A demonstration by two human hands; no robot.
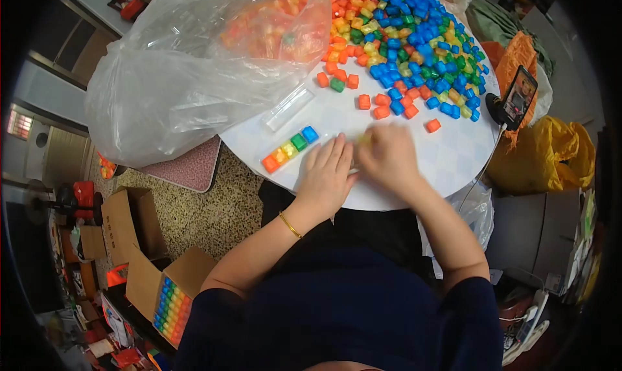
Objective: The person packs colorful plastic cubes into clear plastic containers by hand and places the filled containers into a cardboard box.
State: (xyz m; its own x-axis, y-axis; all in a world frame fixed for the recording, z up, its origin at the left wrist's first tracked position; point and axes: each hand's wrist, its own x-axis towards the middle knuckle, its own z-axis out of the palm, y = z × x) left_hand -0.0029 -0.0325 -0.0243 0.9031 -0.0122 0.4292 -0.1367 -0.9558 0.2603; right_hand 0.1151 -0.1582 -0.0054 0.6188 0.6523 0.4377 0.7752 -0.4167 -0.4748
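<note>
My left hand [327, 173] lies on the white round table with its fingers stretched out, close to a clear tray of coloured cubes [289, 149] in a row of orange, yellow, green and blue. Just right of it, my right hand [391, 156] is blurred by motion, its fingers curled in. A small yellowish patch shows at those fingertips, too smeared to name. Between the two hands a thin pale edge shows, mostly covered. An empty clear plastic case [289, 110] rests beyond the filled tray.
Loose coloured cubes [421, 44] spread over the table's [447, 167] far side. A large plastic bag [188, 79] with orange cubes covers the left. A phone [520, 99] stands at the right edge. Below left, an open carton [170, 300] holds rows of coloured cubes.
</note>
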